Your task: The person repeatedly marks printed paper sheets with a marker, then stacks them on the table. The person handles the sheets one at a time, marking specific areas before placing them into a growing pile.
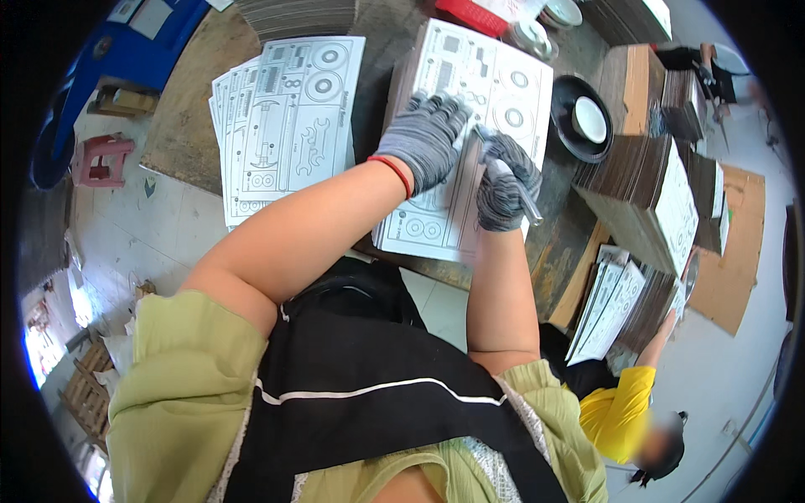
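My left hand [422,141], in a grey knitted glove, lies flat with fingers spread on a stack of white printed sheets [436,222]. Line drawings of tools and rings cover the top sheet. Just right of it, my right hand [508,186], gloved alike, is closed around a slim pen-like tool [530,206] with a clear handle. The tool's tip points at the sheet near my left fingertips; whether it touches cannot be made out. Left of the stack, several similar printed sheets [293,126] lie fanned on the wooden table [180,138].
A black bowl [570,138] with a white dish [589,120] stands right of the stack. Behind are a red tray [471,15] and a jar [531,38]. Tall board stacks [629,180] line the right side. A person in a yellow sleeve [625,407] handles sheets at lower right.
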### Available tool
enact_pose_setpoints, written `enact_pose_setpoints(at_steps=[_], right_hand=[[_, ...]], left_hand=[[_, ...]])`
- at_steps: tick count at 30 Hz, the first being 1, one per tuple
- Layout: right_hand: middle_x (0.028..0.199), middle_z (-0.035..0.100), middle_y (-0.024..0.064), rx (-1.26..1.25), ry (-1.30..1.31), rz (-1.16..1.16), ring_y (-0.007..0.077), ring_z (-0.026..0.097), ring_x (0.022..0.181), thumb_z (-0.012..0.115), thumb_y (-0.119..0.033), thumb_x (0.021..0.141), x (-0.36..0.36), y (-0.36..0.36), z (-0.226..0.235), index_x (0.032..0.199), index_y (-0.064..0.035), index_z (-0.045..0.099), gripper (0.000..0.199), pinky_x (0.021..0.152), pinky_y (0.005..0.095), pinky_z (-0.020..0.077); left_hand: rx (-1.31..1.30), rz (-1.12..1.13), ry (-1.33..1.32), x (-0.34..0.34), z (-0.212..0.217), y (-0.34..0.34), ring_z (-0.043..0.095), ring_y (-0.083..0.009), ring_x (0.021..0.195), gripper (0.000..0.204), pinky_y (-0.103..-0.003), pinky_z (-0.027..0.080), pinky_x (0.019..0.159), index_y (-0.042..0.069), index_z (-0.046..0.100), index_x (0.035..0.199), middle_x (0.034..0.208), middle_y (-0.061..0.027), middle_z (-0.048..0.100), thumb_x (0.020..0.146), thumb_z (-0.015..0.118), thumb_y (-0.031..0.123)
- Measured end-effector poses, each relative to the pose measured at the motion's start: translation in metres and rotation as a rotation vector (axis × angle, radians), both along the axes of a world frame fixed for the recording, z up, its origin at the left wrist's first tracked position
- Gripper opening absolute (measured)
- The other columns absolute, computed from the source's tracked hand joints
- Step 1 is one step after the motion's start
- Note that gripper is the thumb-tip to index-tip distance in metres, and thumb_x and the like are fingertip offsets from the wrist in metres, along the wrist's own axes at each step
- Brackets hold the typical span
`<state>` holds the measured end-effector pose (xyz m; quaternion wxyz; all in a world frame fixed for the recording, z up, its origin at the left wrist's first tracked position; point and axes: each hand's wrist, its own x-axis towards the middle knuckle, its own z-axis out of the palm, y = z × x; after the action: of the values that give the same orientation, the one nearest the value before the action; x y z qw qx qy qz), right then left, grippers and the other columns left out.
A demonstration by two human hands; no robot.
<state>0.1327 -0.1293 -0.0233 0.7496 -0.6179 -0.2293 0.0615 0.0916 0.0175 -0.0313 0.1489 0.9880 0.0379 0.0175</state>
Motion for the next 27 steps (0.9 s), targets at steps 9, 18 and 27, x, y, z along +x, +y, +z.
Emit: enact_pose_setpoints(at_steps=[9, 18, 27], right_hand=[[0.093, 0.065, 0.0113, -0.812, -0.484, -0.013, 0.0293, 0.063, 0.091, 0.055, -0.002, 0.072, -0.119, -0.067, 0.032, 0.086, -0.0047, 0.063, 0.016, 0.076, 0.0341, 0.0509], [0.083, 0.063, 0.0119, -0.425, -0.005, 0.105, 0.0249, 0.060, 0.077, 0.061, -0.024, 0.079, -0.127, -0.101, 0.032, 0.076, -0.0025, 0.060, 0.022, 0.072, 0.0371, 0.0476], [0.066, 0.055, 0.0109, -0.035, 0.049, -0.097, 0.0250, 0.055, 0.071, 0.057, -0.019, 0.073, -0.103, -0.128, 0.055, 0.068, 0.0034, 0.060, 0.023, 0.090, 0.0472, 0.0418]], left_hand=[[0.052, 0.017, 0.064, -0.002, -0.002, -0.010, 0.027, -0.0237, 0.135, 0.053, -0.040, 0.014, 0.112, 0.012, 0.033, 0.139, 0.146, -0.0087, 0.031, 0.089, 0.040, 0.028], [0.032, 0.133, 0.004, -0.006, 0.008, -0.011, 0.026, -0.0282, 0.135, 0.067, -0.037, 0.016, 0.113, 0.012, 0.030, 0.141, 0.144, -0.0145, 0.030, 0.084, 0.053, 0.041], [-1.008, 0.544, 0.097, -0.046, -0.015, 0.034, 0.063, -0.0217, 0.086, 0.053, -0.032, 0.051, 0.076, 0.001, 0.047, 0.113, 0.097, -0.0136, 0.064, 0.069, 0.075, 0.009]])
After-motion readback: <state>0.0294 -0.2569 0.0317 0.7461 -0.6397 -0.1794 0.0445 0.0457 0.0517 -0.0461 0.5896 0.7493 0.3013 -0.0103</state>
